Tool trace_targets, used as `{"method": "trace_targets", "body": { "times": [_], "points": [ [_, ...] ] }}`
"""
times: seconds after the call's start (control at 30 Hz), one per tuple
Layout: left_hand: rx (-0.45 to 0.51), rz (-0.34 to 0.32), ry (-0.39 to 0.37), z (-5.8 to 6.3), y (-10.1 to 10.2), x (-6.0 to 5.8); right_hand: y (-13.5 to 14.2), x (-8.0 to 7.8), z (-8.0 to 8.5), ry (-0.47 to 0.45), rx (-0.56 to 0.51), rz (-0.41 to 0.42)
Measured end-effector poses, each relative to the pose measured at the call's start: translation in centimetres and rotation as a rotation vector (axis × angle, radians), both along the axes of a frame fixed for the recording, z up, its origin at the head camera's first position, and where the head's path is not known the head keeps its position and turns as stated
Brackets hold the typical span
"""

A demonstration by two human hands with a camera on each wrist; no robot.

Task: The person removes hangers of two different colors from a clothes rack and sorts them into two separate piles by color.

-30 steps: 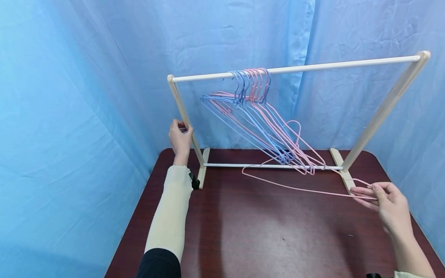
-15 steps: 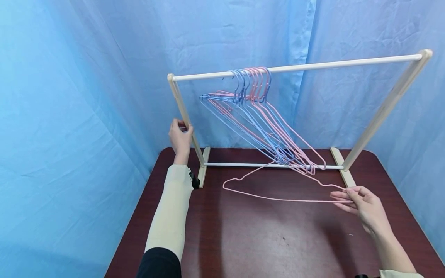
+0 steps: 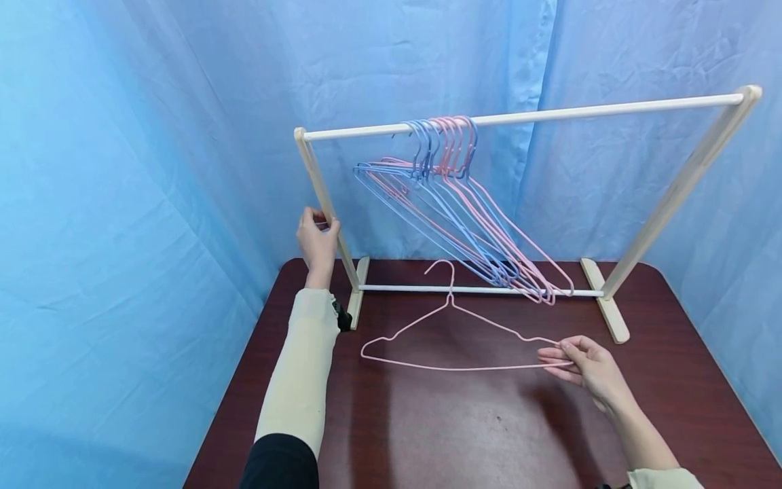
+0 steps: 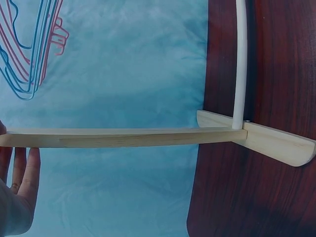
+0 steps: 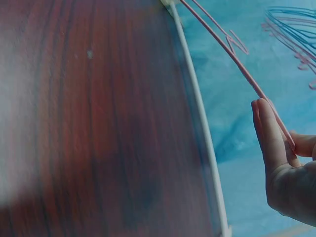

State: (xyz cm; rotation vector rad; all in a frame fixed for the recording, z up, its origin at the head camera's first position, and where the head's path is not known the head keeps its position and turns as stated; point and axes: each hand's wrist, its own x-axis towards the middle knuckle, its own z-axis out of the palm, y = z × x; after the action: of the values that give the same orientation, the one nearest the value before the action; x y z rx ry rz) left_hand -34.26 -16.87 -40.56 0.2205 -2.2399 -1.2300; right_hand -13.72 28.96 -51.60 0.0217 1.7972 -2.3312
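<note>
My right hand [image 3: 589,370] pinches one end of a pink clothes hanger [image 3: 482,368] between thumb and fingers, in front of the rack. The hanger's hook points up and away, overlapping the lower bar in the head view. In the right wrist view the same hanger [image 5: 237,61] runs up and left from the fingers. My left hand [image 3: 319,244] grips the left wooden post [image 3: 318,183] of the clothes rack about halfway up. Seen from the left wrist, that post [image 4: 123,138] passes through the hand [image 4: 22,182]. Several blue and pink hangers [image 3: 452,204] hang bunched on the top bar [image 3: 580,114].
The rack's right post [image 3: 678,197] and its foot [image 3: 605,302] stand at the back right. A white lower bar [image 3: 403,288] joins the feet just above the dark wooden table [image 3: 464,435]. Blue curtains [image 3: 153,204] surround the table at the back and sides.
My right hand has moved left and a little toward me, bringing the pink hanger out from under the hanging ones, so its hook now shows. The left hand has stayed on the post.
</note>
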Motion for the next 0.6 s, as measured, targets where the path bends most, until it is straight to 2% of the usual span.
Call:
{"method": "trace_targets", "body": {
  "times": [0.3, 0.5, 0.6],
  "points": [
    [0.009, -0.009, 0.012, 0.0, 0.3, -0.1, -3.2, -0.8, -1.3, -0.078, 0.057, 0.042],
    [0.019, -0.005, 0.016, -0.1, 0.3, -0.2, -5.8, -1.4, -2.8, -0.116, 0.029, 0.091],
    [0.017, -0.004, 0.017, -0.1, 0.1, -0.1, -7.2, -1.6, -3.2, -0.154, 0.049, 0.080]
  ]
}}
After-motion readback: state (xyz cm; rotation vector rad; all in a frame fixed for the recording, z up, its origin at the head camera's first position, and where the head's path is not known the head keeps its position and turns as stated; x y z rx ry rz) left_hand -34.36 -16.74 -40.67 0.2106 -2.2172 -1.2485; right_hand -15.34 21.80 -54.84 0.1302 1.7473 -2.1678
